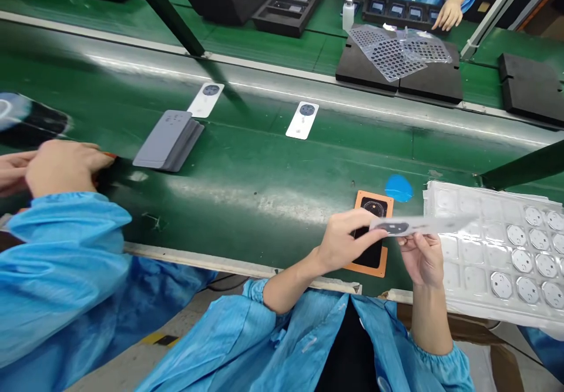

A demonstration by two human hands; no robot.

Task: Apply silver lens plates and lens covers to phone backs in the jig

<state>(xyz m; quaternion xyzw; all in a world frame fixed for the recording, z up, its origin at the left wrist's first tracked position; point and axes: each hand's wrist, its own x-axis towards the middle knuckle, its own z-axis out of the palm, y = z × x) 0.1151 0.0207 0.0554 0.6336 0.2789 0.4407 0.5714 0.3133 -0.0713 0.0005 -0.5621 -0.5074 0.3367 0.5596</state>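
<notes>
My left hand (pixel 348 239) pinches one end of a thin white phone back panel (pixel 416 225), near its dark round camera area. My right hand (pixel 422 257) grips the same panel from below, its fingers bent at the lower edge. The panel is raised and seen nearly edge-on, its far end blurred. Beneath it, partly hidden by my left hand, an orange-framed black fixture (pixel 372 268) lies on the green bench (pixel 264 174). A blue round film (pixel 399 187) lies just behind the fixture. Right of my right hand stands a clear plastic tray (pixel 476 267) with several round white parts.
Two white panels (pixel 302 120) (pixel 206 100) lie on the belt, beside a stack of grey panels (pixel 167 140). A co-worker's hands (pixel 66 168) are at the left. Another person's hands (pixel 449 14) touch a black tray across the bench. Green posts (pixel 524 166) rise from it.
</notes>
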